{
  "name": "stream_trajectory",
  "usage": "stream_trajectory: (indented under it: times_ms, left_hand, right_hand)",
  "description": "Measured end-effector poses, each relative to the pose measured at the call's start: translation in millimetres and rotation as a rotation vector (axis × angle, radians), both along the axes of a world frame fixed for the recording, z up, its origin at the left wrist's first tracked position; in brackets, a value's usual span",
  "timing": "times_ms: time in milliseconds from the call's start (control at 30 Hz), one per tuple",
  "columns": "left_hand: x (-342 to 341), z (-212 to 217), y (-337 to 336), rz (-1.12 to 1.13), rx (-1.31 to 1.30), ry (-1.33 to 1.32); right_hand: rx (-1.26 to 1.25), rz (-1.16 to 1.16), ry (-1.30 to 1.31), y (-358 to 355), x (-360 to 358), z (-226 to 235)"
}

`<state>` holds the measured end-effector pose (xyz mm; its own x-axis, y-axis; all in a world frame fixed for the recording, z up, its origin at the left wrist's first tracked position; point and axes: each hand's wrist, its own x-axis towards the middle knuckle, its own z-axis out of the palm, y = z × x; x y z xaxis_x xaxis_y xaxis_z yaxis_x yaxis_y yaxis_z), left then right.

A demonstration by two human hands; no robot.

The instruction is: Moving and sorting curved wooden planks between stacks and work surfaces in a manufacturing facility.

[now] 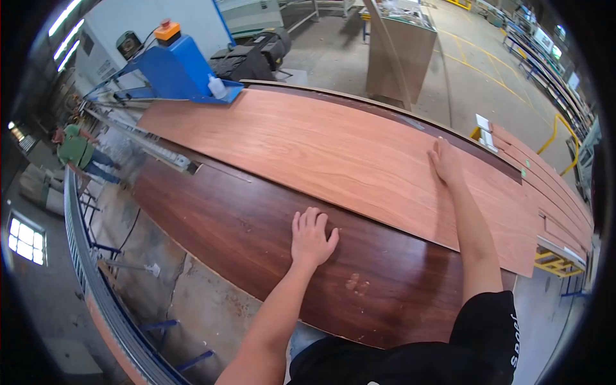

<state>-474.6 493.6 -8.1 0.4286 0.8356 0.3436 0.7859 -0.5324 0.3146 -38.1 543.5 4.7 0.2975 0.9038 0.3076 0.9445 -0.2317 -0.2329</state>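
Note:
A long, light reddish wood panel (308,141) lies slanting across the view, over part of a dark brown glossy board (256,237). My left hand (311,239) rests on the dark board with its fingers apart. Its fingertips are close to the light panel's near edge; whether they touch that edge I cannot tell. Farther right, my right hand (444,162) lies with fingers stretched out on the light panel, near its far edge. Neither hand grips anything. At its far left end, the light panel reaches a blue machine housing (183,67).
An orange-topped button (167,30) and a white bottle (217,86) are on the blue housing. Behind stands a brown cabinet (401,58). Reddish strips (552,186) lie at the right, by a yellow frame (558,262). A person (80,154) in green stands far left, past a metal rail (96,276).

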Motion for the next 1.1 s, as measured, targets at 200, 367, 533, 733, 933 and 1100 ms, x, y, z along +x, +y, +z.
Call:
stream_trajectory:
  times_ms: [200,367,533,733,933,1100]
  left_hand:
    - [3.4,-3.2,-0.5,-0.002,-0.007,-0.003]
    - [-2.6,-3.9,-1.2,0.004,-0.009,-0.002]
    - [-1.6,-3.7,-1.7,0.000,-0.009,-0.006]
    - [-0.5,-2.6,-1.2,-0.002,-0.023,0.002]
    - [-1.3,-3.0,-0.8,0.001,-0.023,0.011]
    - [-0.9,-3.9,-0.1,0.000,-0.023,0.005]
  right_hand:
    - [0.052,-0.018,0.066,-2.5,-7.6,2.9]
    - [0.017,0.018,0.102,9.5,-22.4,7.8]
    - [0.009,0.017,0.124,15.8,-24.9,7.3]
    - [0.055,0.014,0.078,20.6,-20.1,-0.3]
    - [0.056,0.020,0.055,20.0,-16.0,1.0]
    - [0.074,0.018,0.033,23.0,-12.6,-4.5]
